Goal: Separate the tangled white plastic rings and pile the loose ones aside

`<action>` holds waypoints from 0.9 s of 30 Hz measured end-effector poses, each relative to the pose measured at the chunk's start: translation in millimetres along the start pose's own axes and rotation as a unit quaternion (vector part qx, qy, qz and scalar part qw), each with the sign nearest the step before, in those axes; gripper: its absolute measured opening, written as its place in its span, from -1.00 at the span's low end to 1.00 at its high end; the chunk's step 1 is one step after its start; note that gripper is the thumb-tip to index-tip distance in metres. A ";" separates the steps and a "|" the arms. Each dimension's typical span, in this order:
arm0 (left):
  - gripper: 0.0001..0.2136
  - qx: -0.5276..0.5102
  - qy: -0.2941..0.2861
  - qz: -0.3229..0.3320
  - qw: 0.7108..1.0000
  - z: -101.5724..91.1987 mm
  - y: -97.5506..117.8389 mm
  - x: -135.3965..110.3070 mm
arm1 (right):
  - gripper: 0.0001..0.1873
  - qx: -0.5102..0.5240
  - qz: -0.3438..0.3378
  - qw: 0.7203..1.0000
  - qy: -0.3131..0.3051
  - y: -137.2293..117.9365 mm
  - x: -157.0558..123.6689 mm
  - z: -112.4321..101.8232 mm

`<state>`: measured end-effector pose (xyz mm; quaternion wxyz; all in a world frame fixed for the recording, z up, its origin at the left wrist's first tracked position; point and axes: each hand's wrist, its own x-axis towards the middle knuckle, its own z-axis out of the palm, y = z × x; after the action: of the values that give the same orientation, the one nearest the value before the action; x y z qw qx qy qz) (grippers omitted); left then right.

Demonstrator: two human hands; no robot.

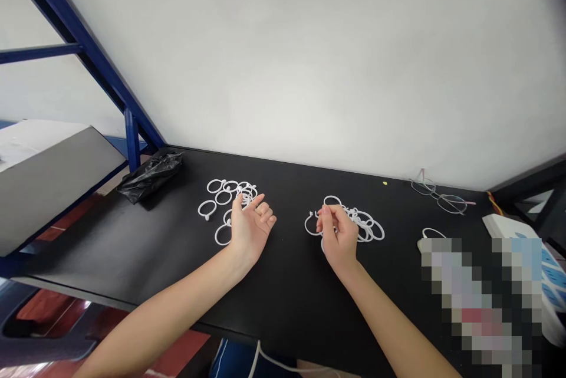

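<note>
Two groups of thin white rings lie on the black table [177, 254]. My left hand [252, 227] is over the right side of the left group, palm turned up, thumb and index finger apart, the other fingers loosely curled with nothing seen in them. Several rings there, such as a white ring with a small ball [207, 209], lie loose. At the right pile [369, 227], my right hand [340, 239] is closed in a pinch. A white ring with a gap in its loop [306, 226] shows at its fingertips, partly hidden by them.
A crumpled black plastic bag [152, 174] lies at the table's back left, near a blue metal frame [131, 136]. Eyeglasses [451, 204] rest at the back right. A white power strip [513, 230] and a blurred-out object [473, 301] are at the right.
</note>
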<state>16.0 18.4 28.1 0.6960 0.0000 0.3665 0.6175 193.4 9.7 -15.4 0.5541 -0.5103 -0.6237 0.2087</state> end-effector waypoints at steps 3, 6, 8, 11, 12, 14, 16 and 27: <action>-0.69 0.020 -0.042 -0.026 0.999 0.5 -4.1 -3.3 | -0.79 -0.015 0.016 1.000 -0.005 1.4 3.4 0.3; -0.72 0.057 -0.082 -0.055 0.993 -1.6 -10.1 0.1 | -0.90 -0.038 0.027 0.999 -0.002 5.0 5.4 2.0; -0.74 0.079 -0.096 -0.070 0.990 -3.8 -13.4 4.6 | -0.94 -0.064 0.024 0.998 -0.012 7.4 5.7 3.4; -0.77 0.098 -0.105 -0.083 0.986 -6.9 -15.5 10.4 | -0.84 -0.126 0.005 0.990 -0.054 9.3 4.4 4.8; -0.77 0.102 -0.110 -0.087 0.985 -7.6 -15.6 11.4 | -0.82 -0.148 -0.006 0.986 -0.071 9.5 3.7 5.2; -0.77 0.107 -0.120 -0.093 0.983 -8.4 -15.1 11.7 | -0.80 -0.177 -0.030 0.978 -0.103 9.3 2.0 5.9; -0.78 0.108 -0.127 -0.096 0.981 -8.5 -14.4 10.7 | -0.79 -0.179 -0.050 0.975 -0.120 9.3 0.4 6.6; -0.80 0.111 -0.140 -0.104 0.978 -10.0 -14.7 12.0 | -0.68 -0.127 -0.112 0.982 -0.086 13.3 1.5 7.2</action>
<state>23.2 20.7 8.1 0.7968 0.1253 0.3292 0.4909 192.5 18.4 -27.8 0.4491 -0.4837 -0.7434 0.1079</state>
